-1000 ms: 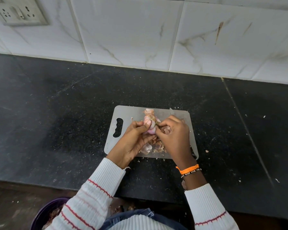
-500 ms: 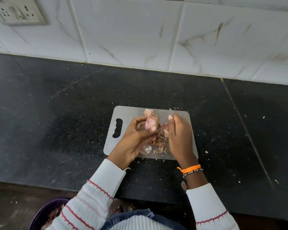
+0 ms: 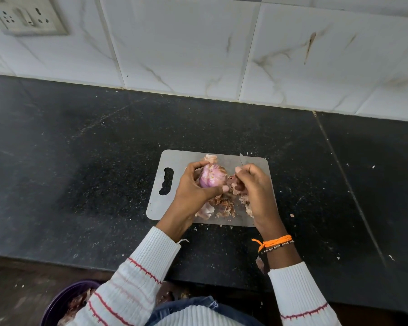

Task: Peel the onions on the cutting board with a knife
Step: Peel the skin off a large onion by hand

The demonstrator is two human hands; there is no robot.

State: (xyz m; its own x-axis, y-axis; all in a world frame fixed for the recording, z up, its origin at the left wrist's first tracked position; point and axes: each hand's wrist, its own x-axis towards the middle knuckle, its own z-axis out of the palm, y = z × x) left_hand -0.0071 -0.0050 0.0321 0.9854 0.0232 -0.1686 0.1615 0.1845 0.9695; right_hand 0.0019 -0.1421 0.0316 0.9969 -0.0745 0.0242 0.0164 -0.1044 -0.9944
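Note:
A grey cutting board (image 3: 174, 158) with a handle slot lies on the black counter. My left hand (image 3: 193, 187) grips a pink-purple onion (image 3: 210, 176) just above the board, fingers curled round it. My right hand (image 3: 254, 187) is beside it on the right and holds a knife (image 3: 242, 159); only the blade tip shows past my fingers. A strip of peel hangs at my right fingers, next to the onion. Loose onion skins (image 3: 223, 203) lie piled on the board under my hands.
The black stone counter (image 3: 80, 161) carries scattered peel crumbs. A tiled wall (image 3: 198, 43) with a socket plate (image 3: 28, 17) stands behind. A purple bowl (image 3: 64, 300) holding peels sits below the counter edge at lower left.
My left hand has turned the onion so more of its peeled purple side shows. My right hand has drawn a little away to the right with the knife and a strip of skin.

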